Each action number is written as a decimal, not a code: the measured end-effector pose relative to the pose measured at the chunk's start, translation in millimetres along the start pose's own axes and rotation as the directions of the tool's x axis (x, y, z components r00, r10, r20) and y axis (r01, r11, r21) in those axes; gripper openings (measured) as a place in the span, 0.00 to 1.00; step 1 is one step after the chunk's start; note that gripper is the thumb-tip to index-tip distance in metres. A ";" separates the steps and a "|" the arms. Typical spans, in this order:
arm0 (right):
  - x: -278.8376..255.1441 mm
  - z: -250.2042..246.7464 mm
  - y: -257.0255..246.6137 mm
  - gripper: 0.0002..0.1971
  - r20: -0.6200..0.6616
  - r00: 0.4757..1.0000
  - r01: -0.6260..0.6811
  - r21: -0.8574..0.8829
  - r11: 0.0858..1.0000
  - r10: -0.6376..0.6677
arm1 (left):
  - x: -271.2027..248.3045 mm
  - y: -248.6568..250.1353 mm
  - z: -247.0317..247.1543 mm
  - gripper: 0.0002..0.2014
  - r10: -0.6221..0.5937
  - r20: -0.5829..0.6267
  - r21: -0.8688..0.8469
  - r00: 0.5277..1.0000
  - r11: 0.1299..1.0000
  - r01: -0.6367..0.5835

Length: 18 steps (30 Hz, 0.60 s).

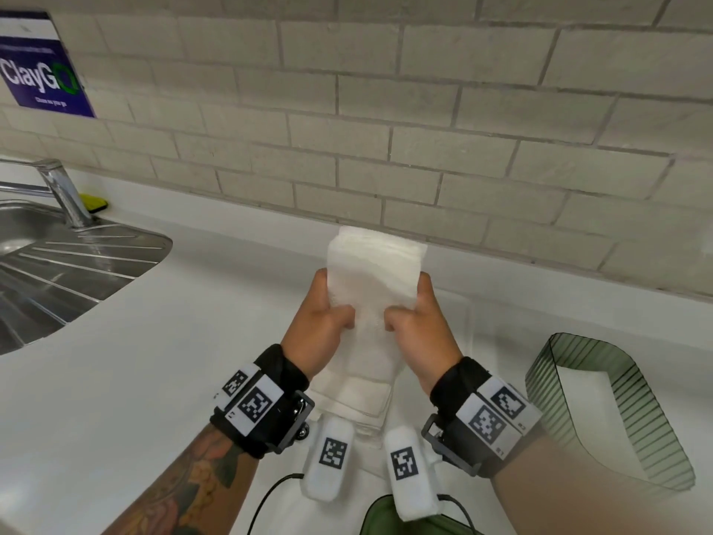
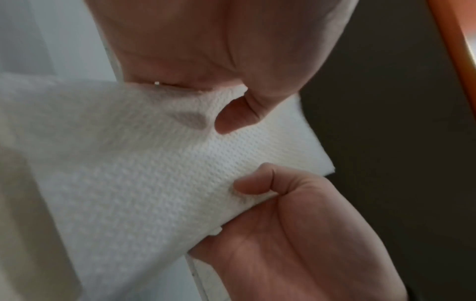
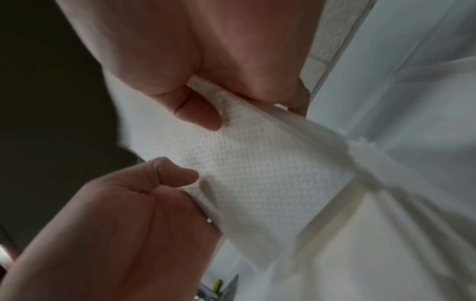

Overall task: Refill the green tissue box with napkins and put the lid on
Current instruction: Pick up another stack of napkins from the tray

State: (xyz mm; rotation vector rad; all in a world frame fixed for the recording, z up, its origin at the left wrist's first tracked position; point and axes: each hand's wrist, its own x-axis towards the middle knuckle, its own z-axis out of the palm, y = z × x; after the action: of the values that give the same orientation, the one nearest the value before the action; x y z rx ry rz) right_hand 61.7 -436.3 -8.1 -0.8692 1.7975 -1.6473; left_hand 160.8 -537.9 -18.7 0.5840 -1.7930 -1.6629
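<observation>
Both thumbs (image 1: pixel 339 316) pressed down on the top of a stack of white napkins (image 1: pixel 376 264), with the other fingers curled beneath it, so each hand clamped one side of the stack. The left hand (image 1: pixel 322 322) held the left edge and the right hand (image 1: pixel 418 322) the right edge, raising the stack above the counter (image 1: pixel 135 380) near the tiled wall. The wrist views showed the same pinch: thumb on the embossed paper, fingers folded under.

Below the hands lay more napkins, seemingly inside a clear wrapper (image 1: pixel 366 403); whether the held stack was fully clear of it could not be told. The green box (image 1: pixel 602 411) stood well to the right on the counter, open-topped, with what looked like white paper inside. A green shape at the bottom edge, between the wrists, might have been the lid, though that was uncertain.

Judged from this, the refill was at an early stage: napkins in hand, not yet in the box, and the lid not on.
</observation>
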 end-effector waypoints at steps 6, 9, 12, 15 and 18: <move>0.5 -2.4 -0.6 0.20 -0.010 0.999 -0.036 -0.013 0.999 0.036 | -3.6 -4.6 0.0 0.23 -0.049 -0.108 -0.022 0.993 0.999 0.047; -5.6 -0.9 12.0 0.21 -0.001 0.996 -0.090 -0.035 0.995 0.090 | -8.3 -16.6 0.3 0.15 -0.100 -0.114 0.043 0.988 0.993 0.106; -7.3 4.4 13.5 0.22 -0.001 0.995 -0.098 -0.020 0.995 0.098 | -10.5 -16.2 2.1 0.13 -0.127 -0.097 0.087 0.987 0.987 0.136; -3.8 7.3 4.3 0.24 -0.002 0.998 -0.060 0.016 0.998 0.060 | -7.5 -7.5 4.0 0.11 -0.094 -0.116 0.068 0.989 0.992 0.102; -1.6 4.4 3.8 0.24 -0.010 0.998 -0.055 0.012 0.998 0.055 | -6.4 -3.3 4.3 0.10 -0.088 -0.130 0.035 0.988 0.995 0.094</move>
State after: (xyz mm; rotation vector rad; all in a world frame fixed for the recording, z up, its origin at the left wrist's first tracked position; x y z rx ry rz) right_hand 65.8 -437.7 -12.4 -0.8006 1.8006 -1.6287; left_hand 162.1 -530.8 -22.9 0.7840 -1.7343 -1.6125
